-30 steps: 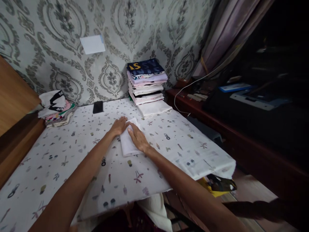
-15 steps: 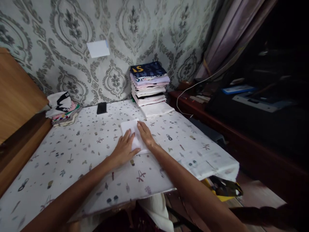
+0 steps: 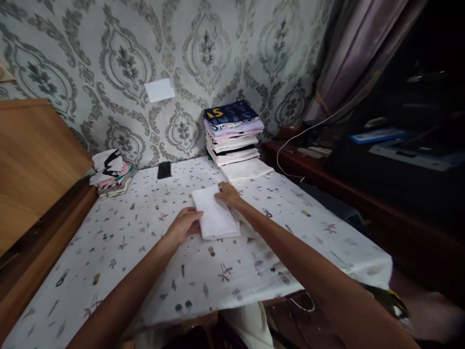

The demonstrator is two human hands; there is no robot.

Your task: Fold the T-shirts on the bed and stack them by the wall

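Note:
A folded white cloth (image 3: 217, 218) lies on the patterned white tablecloth (image 3: 145, 271), in front of me. At its left edge, my left hand (image 3: 187, 224) grips it, thumb on top and fingers at the side and underneath. My right hand (image 3: 228, 194) pinches the cloth's far right corner between thumb and fingers. Beyond it rises a tall stack of folded clothes (image 3: 234, 138), a dark blue printed piece on top. One white folded piece (image 3: 247, 169) sticks out at the bottom of that stack.
A smaller pile of folded clothes (image 3: 112, 173) sits at the table's far left, beside a wooden board (image 3: 39, 160). A black phone (image 3: 164, 170) lies near the wall. On the right, a white cable (image 3: 281, 150) hangs by a dark red cabinet (image 3: 271, 150).
Both hands have gone from lying flat on the white cloth to holding its left edge and far right corner. The view has shifted, so everything sits slightly further right and lower.

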